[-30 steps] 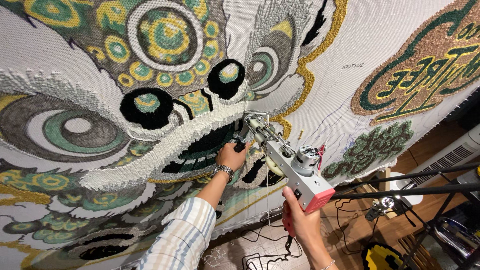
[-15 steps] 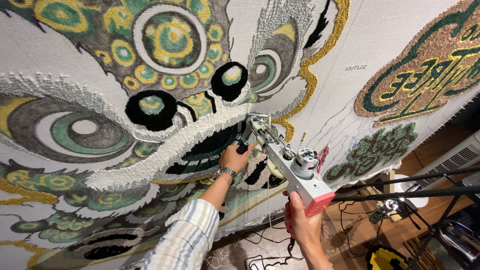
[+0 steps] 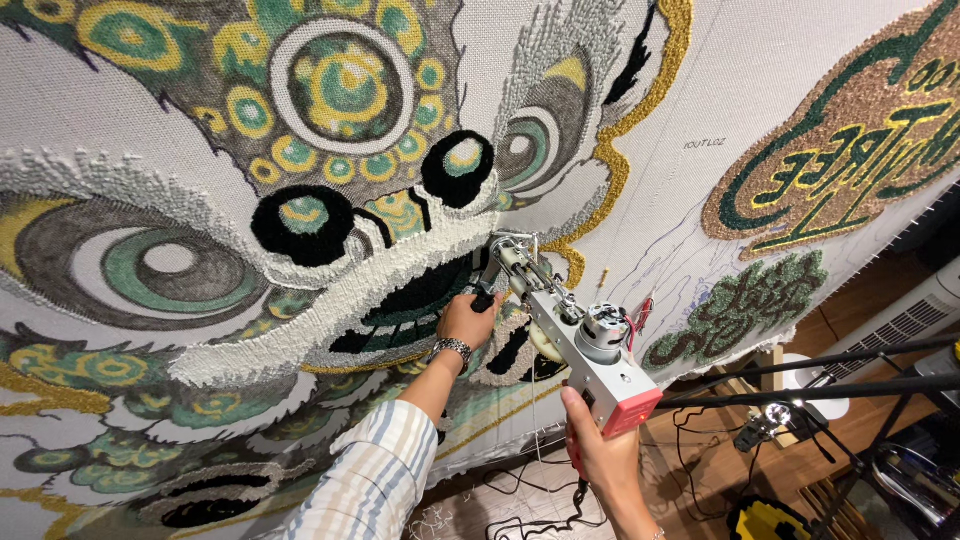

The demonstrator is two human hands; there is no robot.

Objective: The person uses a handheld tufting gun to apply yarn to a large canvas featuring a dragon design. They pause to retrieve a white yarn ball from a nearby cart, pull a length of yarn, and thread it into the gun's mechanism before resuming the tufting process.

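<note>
The tufted cloth (image 3: pixel 150 130) fills the left and centre of the view, stretched upright and covered with a big lion-like face in green, yellow, grey and black yarn. Over the last second the view has slid a little: the black pompom eyes (image 3: pixel 302 222) sit lower and further right in the picture than a second ago, while the tufting gun (image 3: pixel 575 335) has kept its nose at the same black mouth patch (image 3: pixel 420 300), below the white fuzzy band (image 3: pixel 330 300). So the work stays on that one dark area and has not shifted to another colour.

The left hand (image 3: pixel 466 322) reaches up from a striped sleeve (image 3: pixel 375 480), wrist bent back and wearing a metal watch (image 3: pixel 452 348). Its fingers are closed around the gun's black front handle, close against the cloth. The forearm rises steeply from the lower edge.

To the right, the right hand (image 3: pixel 598 450) is wrapped shut around the rear grip under the gun's pink-red base, holding the tool tilted so its needle end points up and left into the fabric. Whether a finger presses the trigger I cannot tell; the grip hides it.

Further right lie a second tufted patch in gold and green (image 3: pixel 850 150), black stand poles (image 3: pixel 800 385) and cables on the wooden floor (image 3: pixel 700 470).
</note>
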